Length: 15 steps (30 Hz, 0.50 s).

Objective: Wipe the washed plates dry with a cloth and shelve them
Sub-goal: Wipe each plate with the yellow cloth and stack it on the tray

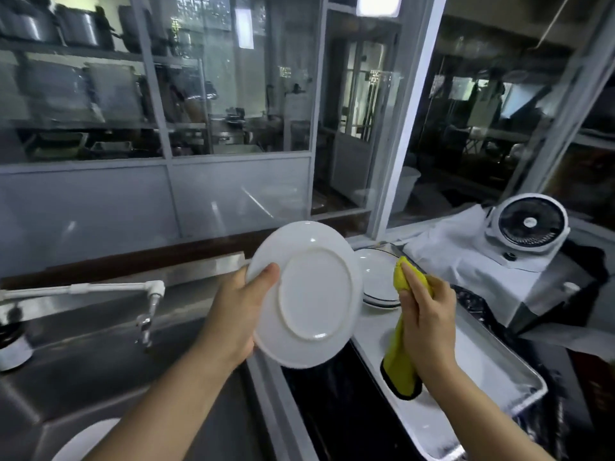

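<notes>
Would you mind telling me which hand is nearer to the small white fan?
Right. The right hand, gripping the yellow cloth, sits just below-left of the fan; the left hand is farther left.

— What is the left hand (pixel 241 314) doing?
— It grips a white plate (pixel 309 294), thumb on the back.
— And the right hand (pixel 427 319)?
— Its fingers curl round a yellow cloth (pixel 401 361).

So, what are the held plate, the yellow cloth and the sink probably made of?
Plate: likely glazed ceramic; white, glossy, with a raised foot ring underneath.
Yellow cloth: soft fabric, maybe microfibre; it hangs limp and has a dark edge.
Sink: probably stainless steel; grey brushed metal with dull reflections.
</notes>
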{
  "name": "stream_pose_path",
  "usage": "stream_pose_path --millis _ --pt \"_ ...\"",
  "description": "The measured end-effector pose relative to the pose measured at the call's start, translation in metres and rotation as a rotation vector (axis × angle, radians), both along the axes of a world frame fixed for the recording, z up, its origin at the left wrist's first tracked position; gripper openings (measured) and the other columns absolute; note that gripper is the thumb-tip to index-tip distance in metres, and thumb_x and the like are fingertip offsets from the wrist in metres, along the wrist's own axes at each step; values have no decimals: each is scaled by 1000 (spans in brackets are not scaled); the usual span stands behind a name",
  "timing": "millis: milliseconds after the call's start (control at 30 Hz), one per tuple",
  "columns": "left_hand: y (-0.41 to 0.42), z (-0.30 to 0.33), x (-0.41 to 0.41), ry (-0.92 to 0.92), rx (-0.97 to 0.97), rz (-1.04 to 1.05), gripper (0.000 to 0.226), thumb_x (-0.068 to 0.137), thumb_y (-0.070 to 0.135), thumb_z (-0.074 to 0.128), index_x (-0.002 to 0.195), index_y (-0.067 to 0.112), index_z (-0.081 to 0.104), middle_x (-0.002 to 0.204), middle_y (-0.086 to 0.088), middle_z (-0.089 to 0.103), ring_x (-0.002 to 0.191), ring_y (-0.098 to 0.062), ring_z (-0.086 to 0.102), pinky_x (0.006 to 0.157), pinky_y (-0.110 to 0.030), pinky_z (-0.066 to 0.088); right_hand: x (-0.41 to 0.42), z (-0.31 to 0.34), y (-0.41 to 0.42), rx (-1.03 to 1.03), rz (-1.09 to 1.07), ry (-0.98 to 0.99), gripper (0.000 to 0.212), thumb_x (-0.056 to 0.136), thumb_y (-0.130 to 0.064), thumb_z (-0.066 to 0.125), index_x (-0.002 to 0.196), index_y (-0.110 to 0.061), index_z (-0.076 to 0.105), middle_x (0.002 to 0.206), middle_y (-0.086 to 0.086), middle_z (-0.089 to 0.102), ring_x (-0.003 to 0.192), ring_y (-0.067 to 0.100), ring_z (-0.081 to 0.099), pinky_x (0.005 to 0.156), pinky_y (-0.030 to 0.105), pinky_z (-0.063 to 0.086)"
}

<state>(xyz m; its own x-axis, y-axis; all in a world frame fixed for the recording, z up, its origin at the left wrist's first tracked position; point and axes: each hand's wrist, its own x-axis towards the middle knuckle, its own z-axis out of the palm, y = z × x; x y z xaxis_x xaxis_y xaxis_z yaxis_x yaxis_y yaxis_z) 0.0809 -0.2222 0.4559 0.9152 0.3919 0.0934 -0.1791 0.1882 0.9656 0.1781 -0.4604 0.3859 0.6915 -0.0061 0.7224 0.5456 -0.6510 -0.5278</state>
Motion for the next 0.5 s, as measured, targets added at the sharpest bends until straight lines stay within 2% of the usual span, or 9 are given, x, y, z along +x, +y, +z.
stream_pose_path --millis 100,200,267,333,400,500 --pt "-50 -19 39 38 182 -18 11 91 28 61 92 25 71 93 1 75 92 -22 69 84 -41 54 19 -17 -64 46 -65 60 49 91 -40 36 134 -23 55 112 13 51 104 26 42 89 33 32" --pt "-94 -42 73 63 399 -24 8 88 28 65 82 24 68 82 6 72 81 -14 67 74 -25 51 28 -33 -117 65 -150 105 51 90 -41 36 133 -22 55 110 12 50 103 32 44 88 30 30" --pt "-127 -60 96 65 537 -63 12 84 34 69 82 23 69 77 10 70 75 -13 65 70 -25 49 34 -43 -154 57 -207 140 51 90 -41 37 133 -21 55 108 14 52 101 33 46 86 24 28" --pt "-156 -74 113 17 732 -127 28 84 46 63 92 20 72 77 9 71 77 -13 65 72 -28 51 36 -54 -185 39 -249 165 49 90 -40 37 134 -24 53 107 14 52 99 32 46 84 21 27" --pt "-182 -89 129 -34 982 -203 45 83 56 49 103 22 71 87 4 73 84 -17 66 75 -32 51 36 -63 -208 29 -280 196 46 91 -42 36 135 -31 47 107 11 50 98 28 45 84 22 27" --pt "-214 -112 154 -155 1318 -231 35 89 49 45 98 25 69 85 2 71 81 -20 64 64 -29 44 35 -74 -231 38 -313 224 45 92 -43 35 134 -34 45 106 7 49 98 23 43 84 21 25"
